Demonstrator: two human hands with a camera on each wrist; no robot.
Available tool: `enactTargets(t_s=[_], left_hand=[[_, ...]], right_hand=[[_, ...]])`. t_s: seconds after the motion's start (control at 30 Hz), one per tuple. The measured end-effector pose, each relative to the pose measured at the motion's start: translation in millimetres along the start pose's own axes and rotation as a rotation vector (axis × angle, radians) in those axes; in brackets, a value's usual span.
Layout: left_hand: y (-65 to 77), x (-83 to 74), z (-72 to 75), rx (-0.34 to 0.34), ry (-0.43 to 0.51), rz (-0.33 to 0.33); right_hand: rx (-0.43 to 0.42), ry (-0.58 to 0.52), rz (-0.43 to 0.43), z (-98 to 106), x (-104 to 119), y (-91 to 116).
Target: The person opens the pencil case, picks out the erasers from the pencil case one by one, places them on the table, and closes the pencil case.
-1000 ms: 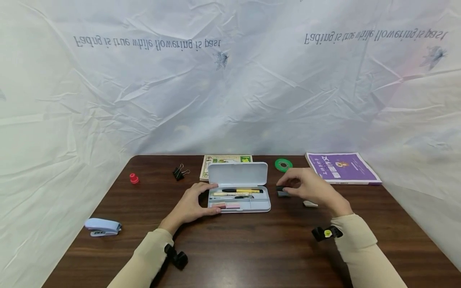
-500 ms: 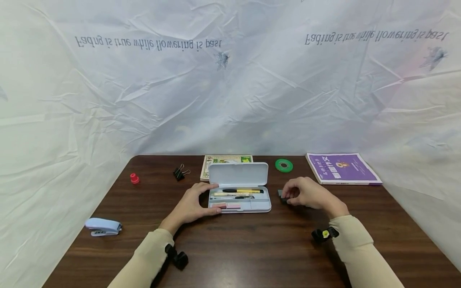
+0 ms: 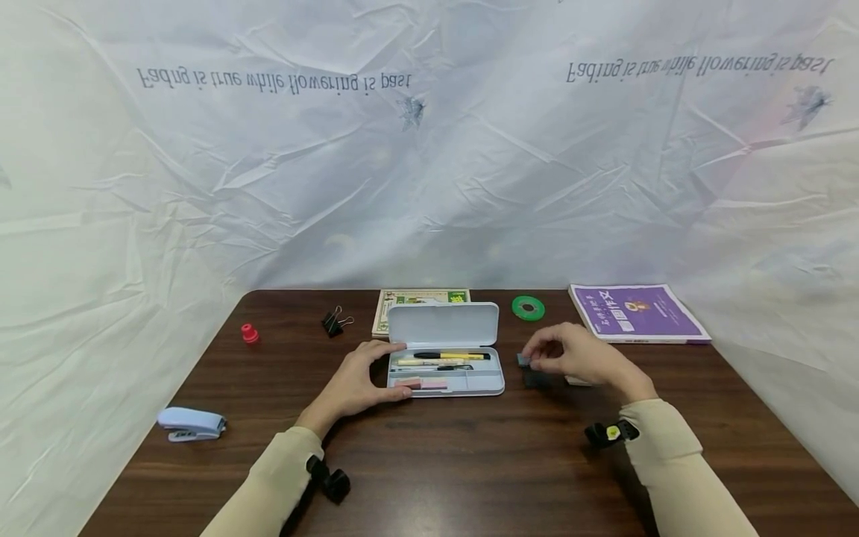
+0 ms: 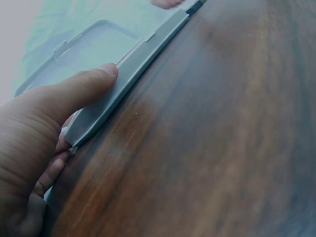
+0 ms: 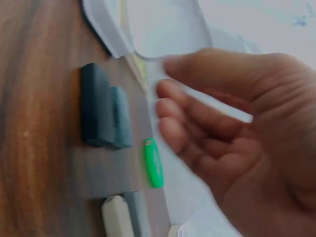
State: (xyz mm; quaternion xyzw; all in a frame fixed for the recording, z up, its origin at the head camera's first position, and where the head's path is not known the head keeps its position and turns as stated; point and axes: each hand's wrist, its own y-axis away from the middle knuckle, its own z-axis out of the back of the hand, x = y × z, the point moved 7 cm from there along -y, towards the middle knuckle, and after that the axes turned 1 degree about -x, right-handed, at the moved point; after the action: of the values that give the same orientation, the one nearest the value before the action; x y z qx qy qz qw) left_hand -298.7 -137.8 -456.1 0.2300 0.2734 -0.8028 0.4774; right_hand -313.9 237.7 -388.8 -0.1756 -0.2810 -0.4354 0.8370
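An open white pencil case [image 3: 495,385] lies mid-table with its lid [image 3: 443,324] raised; pens and a pink eraser lie inside. My left hand [image 3: 365,377] grips its left end, the thumb [image 4: 79,91] lying along the front rim [image 4: 143,54]. Just right of the case, my right hand [image 3: 570,358] hovers with loosely curled fingers [image 5: 197,123] that hold nothing. A small dark and teal block [image 3: 522,360] [image 5: 103,106] lies on the wood by its fingertips.
A white eraser [image 3: 579,381] [image 5: 117,217] sits behind the right hand. A green tape roll [image 3: 528,307], a purple book [image 3: 637,313], a green-edged booklet [image 3: 419,297], a black binder clip [image 3: 332,322], a red cap [image 3: 250,333] and a blue stapler [image 3: 191,423] lie around.
The right hand lowered onto the dark block beside the case, then lifted slightly and its fingers came off it. The left hand and the case stayed still.
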Motion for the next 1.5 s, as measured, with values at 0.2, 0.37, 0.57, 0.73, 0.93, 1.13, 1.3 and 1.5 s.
enactTargets(t_s=[0.2, 0.37, 0.57, 0.73, 0.93, 1.13, 1.3, 1.5], left_hand=[[-0.5, -0.2, 0.2, 0.000, -0.005, -0.006], [0.0, 0.6, 0.2, -0.001, -0.001, 0.002], [0.3, 0.8, -1.0, 0.000, 0.006, 0.004], [0.6, 1.7, -1.1, -0.002, 0.007, 0.009], [-0.3, 3.0, -1.2, 0.002, 0.008, 0.021], [-1.1, 3.5, -1.1, -0.004, 0.026, 0.023], [-0.9, 3.2, -0.6, -0.009, 0.035, 0.011], [-1.0, 1.8, 0.5, -0.013, 0.032, -0.002]], right_hand=[[-0.301, -0.069, 0.017, 26, 10, 4], [-0.406, -0.152, 0.095, 29, 30, -3], [-0.388, -0.195, 0.156, 16, 61, -24], [-0.327, -0.219, 0.220, -4, 82, -44], [-0.240, -0.236, 0.285, -29, 99, -63], [-0.146, -0.185, 0.299, -57, 105, -75], [-0.035, -0.101, 0.291, -83, 106, -79], [0.042, -0.015, 0.309, -99, 109, -82]])
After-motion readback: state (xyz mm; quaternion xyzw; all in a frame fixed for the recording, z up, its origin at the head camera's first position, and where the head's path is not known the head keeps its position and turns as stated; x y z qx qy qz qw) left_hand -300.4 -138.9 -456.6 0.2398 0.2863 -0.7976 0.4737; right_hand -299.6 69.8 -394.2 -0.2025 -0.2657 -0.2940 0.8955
